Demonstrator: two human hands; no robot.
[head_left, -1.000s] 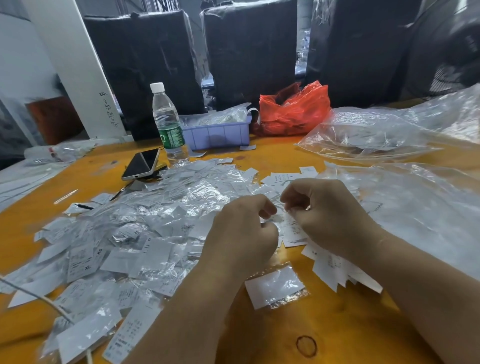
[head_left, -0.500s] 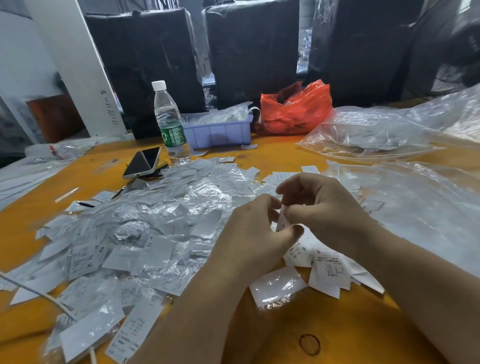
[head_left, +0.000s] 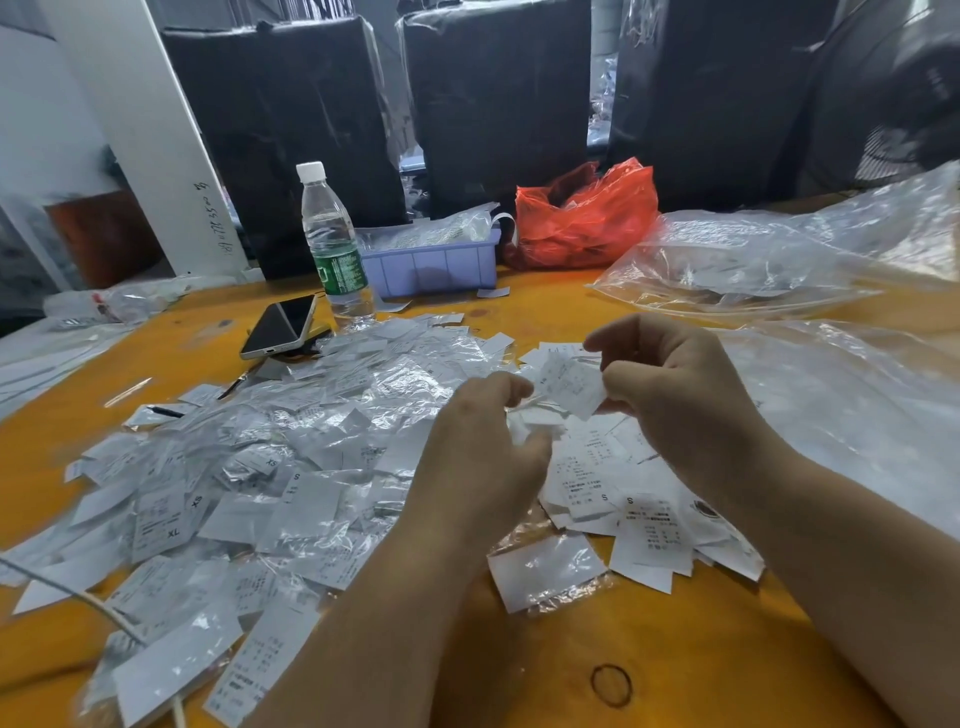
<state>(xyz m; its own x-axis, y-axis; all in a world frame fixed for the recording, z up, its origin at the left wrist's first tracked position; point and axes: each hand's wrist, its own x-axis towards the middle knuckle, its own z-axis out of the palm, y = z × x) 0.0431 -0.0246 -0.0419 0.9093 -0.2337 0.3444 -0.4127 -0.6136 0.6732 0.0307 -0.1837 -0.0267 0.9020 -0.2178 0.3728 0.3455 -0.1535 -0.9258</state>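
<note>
A heap of small white size labels in clear sleeves (head_left: 249, 467) covers the left and middle of the orange table (head_left: 649, 649). My right hand (head_left: 675, 395) pinches a printed white label (head_left: 569, 384) above the table. My left hand (head_left: 483, 457) is beside it, fingers curled, pinching a small clear sleeve (head_left: 535, 410) near the label's lower edge. A stack of bare printed labels (head_left: 639, 525) lies under my right wrist. One bagged label (head_left: 545, 569) sits alone near my left forearm.
A water bottle (head_left: 335, 249), a phone (head_left: 280, 327), a lilac tray (head_left: 431, 265) and a red bag (head_left: 582, 218) stand at the back. Large clear plastic bags (head_left: 779, 260) fill the right side. A white cable (head_left: 104, 613) crosses the front left.
My right hand has risen and moved right, lifting a printed label off the table. My left hand has followed upward with the clear sleeve.
</note>
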